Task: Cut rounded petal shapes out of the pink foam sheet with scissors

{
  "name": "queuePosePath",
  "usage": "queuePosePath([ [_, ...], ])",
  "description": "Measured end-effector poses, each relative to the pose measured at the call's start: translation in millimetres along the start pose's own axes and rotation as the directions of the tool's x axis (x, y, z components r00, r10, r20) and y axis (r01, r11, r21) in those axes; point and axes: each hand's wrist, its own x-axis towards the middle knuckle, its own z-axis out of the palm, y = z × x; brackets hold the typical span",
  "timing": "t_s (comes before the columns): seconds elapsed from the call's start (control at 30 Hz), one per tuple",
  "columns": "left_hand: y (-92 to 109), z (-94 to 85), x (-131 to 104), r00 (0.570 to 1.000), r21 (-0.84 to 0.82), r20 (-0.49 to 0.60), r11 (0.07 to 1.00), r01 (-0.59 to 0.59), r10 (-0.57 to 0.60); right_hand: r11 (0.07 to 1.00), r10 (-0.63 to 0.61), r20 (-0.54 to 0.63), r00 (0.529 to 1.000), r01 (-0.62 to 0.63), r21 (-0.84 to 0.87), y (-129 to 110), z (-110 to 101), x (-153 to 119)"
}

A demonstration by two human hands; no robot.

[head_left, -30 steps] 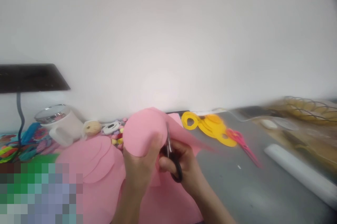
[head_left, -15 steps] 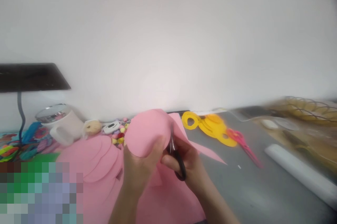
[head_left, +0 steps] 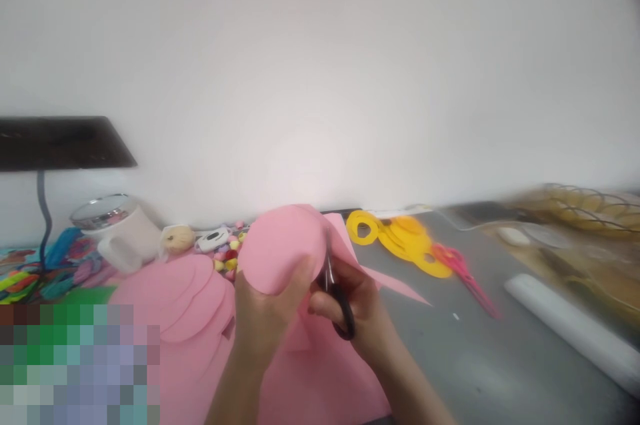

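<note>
My left hand [head_left: 267, 308] grips a round-edged piece of pink paper [head_left: 280, 248], thumb on the face toward me. In my right hand [head_left: 357, 305] is a pair of black-handled scissors [head_left: 344, 308], its blades pointing up at the right edge of that paper. A strip of pink paper hangs behind the blades. Several pink paper circles [head_left: 165, 292] lie fanned out to the left of my hands. Under my wrists spreads a larger pink sheet [head_left: 320, 385]. The far fingers of my left hand are hidden behind the paper.
Pink-handled scissors [head_left: 467, 275] lie beside yellow paper rings and shapes [head_left: 407, 242] on the grey table [head_left: 480, 358]. A white roll [head_left: 565, 325] is at right. To the left stand a white mug [head_left: 130, 238], small coloured beads [head_left: 227, 258] and a black panel [head_left: 65, 142].
Both hands, the paper and the scissors stay in nearly the same place. The view has shifted slightly, and the scissor blades look a little closer together.
</note>
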Motion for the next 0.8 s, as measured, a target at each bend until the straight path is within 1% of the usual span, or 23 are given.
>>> queuePosePath([
  [0.1, -0.3, -0.1, 0.4, 1.0, -0.03, 0.006, 0.999, 0.015, -0.014, 1.0, 0.022, 0.004, 1.0, -0.022, -0.011, -0.5, -0.1, 0.0],
  [0.33, -1.3, 0.5, 0.9, 1.0, -0.105, 0.021, 0.994, 0.002, 0.0, 0.999, 0.035, -0.015, 0.999, -0.036, -0.023, 0.5, -1.0, -0.7],
  [0.43, -2.5, 1.2, 1.9, 1.0, -0.089, -0.009, 0.996, 0.021, -0.022, 0.997, 0.073, -0.01, 0.997, -0.073, -0.008, 0.8, -0.2, -1.9],
  [0.53, -4.0, 1.6, 2.9, 0.999, -0.075, -0.042, 0.997, 0.011, -0.014, 0.994, 0.107, -0.014, 0.994, -0.106, 0.036, 0.6, 2.1, -2.6],
  [0.6, -4.2, 2.0, 2.9, 0.999, -0.085, -0.043, 0.996, 0.004, -0.008, 0.989, 0.136, -0.016, 0.991, -0.135, 0.063, -0.5, 4.2, -2.5],
  [0.7, -1.9, 2.9, 1.3, 0.998, -0.074, -0.057, 0.997, 0.016, -0.02, 0.981, 0.185, -0.02, 0.983, -0.183, 0.057, -3.6, 6.9, -1.9],
  [0.8, 2.3, 3.5, -1.0, 0.998, -0.055, -0.051, 0.997, 0.045, -0.048, 0.982, 0.18, 0.002, 0.984, -0.18, 0.059, -7.3, 7.0, -1.2],
])
